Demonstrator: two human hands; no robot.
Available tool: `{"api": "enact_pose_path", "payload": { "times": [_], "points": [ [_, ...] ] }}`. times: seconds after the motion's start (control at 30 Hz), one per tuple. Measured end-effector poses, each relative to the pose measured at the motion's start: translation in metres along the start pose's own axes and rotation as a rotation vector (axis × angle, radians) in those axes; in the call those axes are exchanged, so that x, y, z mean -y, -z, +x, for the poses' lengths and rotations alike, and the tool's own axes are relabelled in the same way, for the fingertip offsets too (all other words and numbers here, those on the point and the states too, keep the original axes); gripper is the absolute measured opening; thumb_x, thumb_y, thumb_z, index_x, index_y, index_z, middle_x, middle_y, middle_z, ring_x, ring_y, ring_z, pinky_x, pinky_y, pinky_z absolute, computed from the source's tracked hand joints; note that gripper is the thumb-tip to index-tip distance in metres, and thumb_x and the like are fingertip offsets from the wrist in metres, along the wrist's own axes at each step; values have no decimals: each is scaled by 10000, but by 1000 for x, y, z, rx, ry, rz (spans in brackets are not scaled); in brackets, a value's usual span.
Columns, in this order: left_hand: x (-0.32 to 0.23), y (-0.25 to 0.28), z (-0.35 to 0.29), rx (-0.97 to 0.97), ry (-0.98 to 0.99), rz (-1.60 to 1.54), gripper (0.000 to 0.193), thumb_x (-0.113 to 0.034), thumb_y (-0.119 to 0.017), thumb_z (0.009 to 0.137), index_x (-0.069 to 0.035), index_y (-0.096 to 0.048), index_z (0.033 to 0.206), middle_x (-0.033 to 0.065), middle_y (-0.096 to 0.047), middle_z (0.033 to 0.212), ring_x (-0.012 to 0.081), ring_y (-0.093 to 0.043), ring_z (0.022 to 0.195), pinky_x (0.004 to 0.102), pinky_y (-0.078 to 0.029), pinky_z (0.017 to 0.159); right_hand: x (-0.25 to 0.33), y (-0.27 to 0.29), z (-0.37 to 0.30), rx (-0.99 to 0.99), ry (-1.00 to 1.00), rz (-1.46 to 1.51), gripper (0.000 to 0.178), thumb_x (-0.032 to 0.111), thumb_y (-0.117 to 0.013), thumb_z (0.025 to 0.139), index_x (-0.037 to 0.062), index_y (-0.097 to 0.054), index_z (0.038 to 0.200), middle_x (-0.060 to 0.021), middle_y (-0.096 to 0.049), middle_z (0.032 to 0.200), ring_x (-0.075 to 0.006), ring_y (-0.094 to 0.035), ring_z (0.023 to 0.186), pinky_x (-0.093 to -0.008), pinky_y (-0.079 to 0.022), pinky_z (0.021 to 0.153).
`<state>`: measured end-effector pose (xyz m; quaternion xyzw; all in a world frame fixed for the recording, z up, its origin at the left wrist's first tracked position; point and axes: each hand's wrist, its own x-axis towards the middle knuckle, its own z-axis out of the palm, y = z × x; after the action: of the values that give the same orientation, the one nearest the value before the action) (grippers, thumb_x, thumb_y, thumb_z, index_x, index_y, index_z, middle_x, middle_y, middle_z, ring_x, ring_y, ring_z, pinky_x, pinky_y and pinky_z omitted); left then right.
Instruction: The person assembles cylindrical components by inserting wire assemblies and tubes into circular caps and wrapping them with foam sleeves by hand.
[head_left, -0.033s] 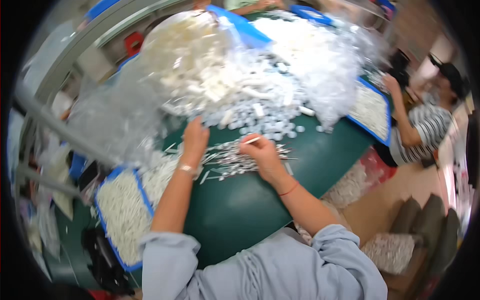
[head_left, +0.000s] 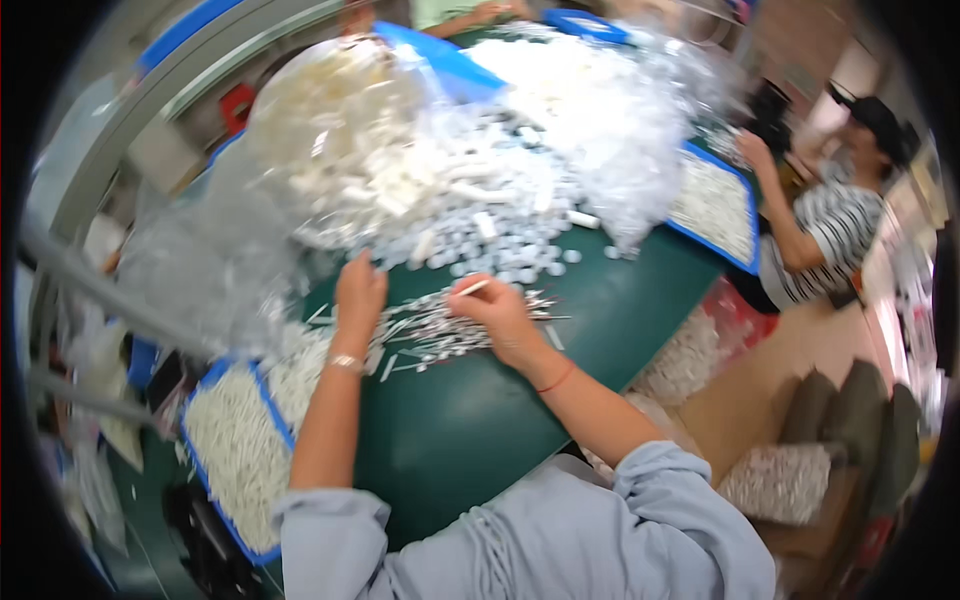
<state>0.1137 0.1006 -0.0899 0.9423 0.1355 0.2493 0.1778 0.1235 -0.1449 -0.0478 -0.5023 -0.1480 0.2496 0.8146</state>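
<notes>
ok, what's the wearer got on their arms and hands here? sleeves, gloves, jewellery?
Both hands are bare, no gloves. The left hand has a light metallic bracelet or watch band at the wrist; the right hand has a thin red cord bracelet. Light grey-blue sleeves are pushed up to about the elbows, bunched in folds, forearms uncovered. No rings are discernible.

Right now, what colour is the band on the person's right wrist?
Red-orange: a thin band on the right hand's wrist, seen in the head view.

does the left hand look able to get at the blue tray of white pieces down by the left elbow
Probably yes. The left hand rests on the green table among thin white sticks, and the blue tray lies open beside that forearm with nothing lying over it.
</notes>
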Motion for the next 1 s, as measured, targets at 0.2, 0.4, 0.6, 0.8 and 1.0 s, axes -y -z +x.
{"api": "enact_pose_path", "payload": {
  "times": [0.2,0.4,0.6,0.8,1.0],
  "points": [
    [-63,81,-47,220,523,-1154,333,-104,-589,932,17,-581,1242,75,-657,1006,105,-609,822,222,-505,776,4,6,3,67,29,158,182,114,-676,863,-10,-624,987,-60,-646,862,-124,-628,791,-256,-515,744],
    [-111,113,-91,237,619,-1562,363,-137,-568,958,35,-530,1275,96,-642,1089,133,-627,888,248,-536,819,35,-13,-22,4,29,183,190,94,-667,860,-9,-655,1019,-62,-662,885,-138,-627,825,-256,-496,787],
    [-128,124,-99,355,555,-1849,382,-117,-562,960,47,-490,1297,151,-613,1162,155,-626,946,255,-534,879,98,-33,-48,7,342,-100,141,-8,-670,839,-28,-664,978,-92,-675,945,-148,-648,867,-258,-519,804],
    [-127,140,-105,300,510,-1919,367,-104,-545,967,43,-487,1298,168,-590,1197,174,-624,980,267,-529,903,188,-93,-45,254,905,-17,181,-24,-672,844,-59,-643,1019,-117,-674,965,-154,-653,870,-252,-523,776],
    [-129,154,-102,272,468,-1951,335,-107,-535,973,23,-518,1281,146,-614,1185,172,-624,1000,291,-517,918,99,-65,-67,169,304,-171,165,-19,-701,829,-40,-675,990,-73,-673,935,-103,-616,812,-221,-497,709]
  ]
}}
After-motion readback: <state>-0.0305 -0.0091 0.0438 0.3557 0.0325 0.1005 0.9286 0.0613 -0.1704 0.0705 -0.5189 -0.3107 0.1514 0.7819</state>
